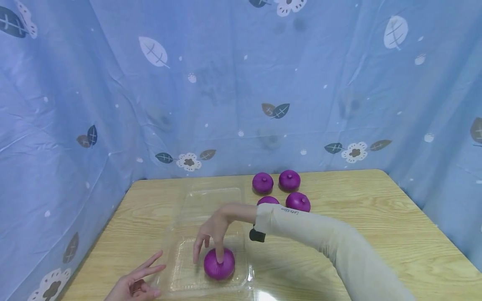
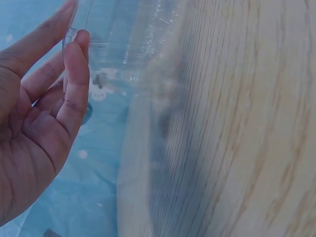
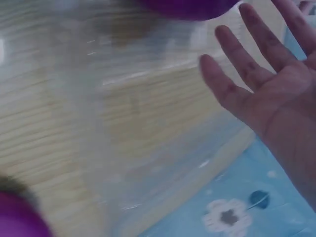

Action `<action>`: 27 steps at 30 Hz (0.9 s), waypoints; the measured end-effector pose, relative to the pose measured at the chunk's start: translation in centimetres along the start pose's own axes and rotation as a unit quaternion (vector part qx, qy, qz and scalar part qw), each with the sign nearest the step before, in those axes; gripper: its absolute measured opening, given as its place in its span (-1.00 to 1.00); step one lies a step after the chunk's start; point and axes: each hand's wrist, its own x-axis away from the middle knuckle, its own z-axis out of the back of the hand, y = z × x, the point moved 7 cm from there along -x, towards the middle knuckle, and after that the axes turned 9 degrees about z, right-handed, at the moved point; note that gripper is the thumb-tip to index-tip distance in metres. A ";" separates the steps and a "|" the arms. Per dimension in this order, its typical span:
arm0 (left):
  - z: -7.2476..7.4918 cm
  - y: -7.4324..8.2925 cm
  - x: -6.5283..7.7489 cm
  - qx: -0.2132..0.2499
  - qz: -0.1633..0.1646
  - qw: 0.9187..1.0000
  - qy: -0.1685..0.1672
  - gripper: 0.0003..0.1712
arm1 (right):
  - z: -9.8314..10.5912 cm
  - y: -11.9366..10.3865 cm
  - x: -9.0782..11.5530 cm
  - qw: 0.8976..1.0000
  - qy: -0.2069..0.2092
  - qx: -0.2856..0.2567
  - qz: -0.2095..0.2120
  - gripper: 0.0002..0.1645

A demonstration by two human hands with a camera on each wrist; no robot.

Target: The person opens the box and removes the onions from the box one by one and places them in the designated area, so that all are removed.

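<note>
A clear plastic clamshell box (image 1: 177,267) lies open on the table, its lid (image 1: 214,200) folded back toward the far edge. One purple onion (image 1: 219,269) sits in the box's base. Over that onion is my right hand (image 1: 215,230), fingers spread and pointing down; one digit overlaps its top. In the right wrist view several fingers (image 3: 247,59) are extended, apart from the purple surface (image 3: 192,7). At the box's left edge, my left hand (image 1: 135,280) has two fingers extended. The left wrist view shows its fingertips touching the clear rim (image 2: 69,29).
Behind my right forearm, more purple onions stand on the wooden table (image 1: 357,200): two at the far edge (image 1: 262,183) (image 1: 289,180), another nearer (image 1: 298,202), and one partly hidden by the sleeve (image 1: 268,200). A blue patterned curtain (image 1: 233,83) encloses the back and sides.
</note>
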 end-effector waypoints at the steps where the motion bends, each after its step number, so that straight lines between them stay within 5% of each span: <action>1: 0.0 0.0 0.1 0.002 0.003 1.000 0.002 -0.36 | -0.3 0.6 0.4 1.000 -0.005 -0.006 -0.007 -0.19; 9: 0.1 -0.2 0.1 0.007 0.009 1.000 0.004 -0.33 | -2.4 2.7 1.7 0.999 0.012 -0.036 0.020 -0.08; 19: 0.0 -0.4 0.1 0.003 0.011 1.000 0.017 -0.34 | -3.2 2.0 2.9 0.992 0.111 -0.043 0.048 -0.30; 24: 0.0 -0.1 0.1 -0.001 0.011 1.000 0.016 -0.35 | -3.2 1.4 4.7 0.979 0.195 -0.004 0.055 -0.41; 27: 0.0 0.2 0.1 -0.004 0.006 1.000 0.013 -0.36 | -3.4 0.9 5.7 0.966 0.243 -0.026 0.091 -0.42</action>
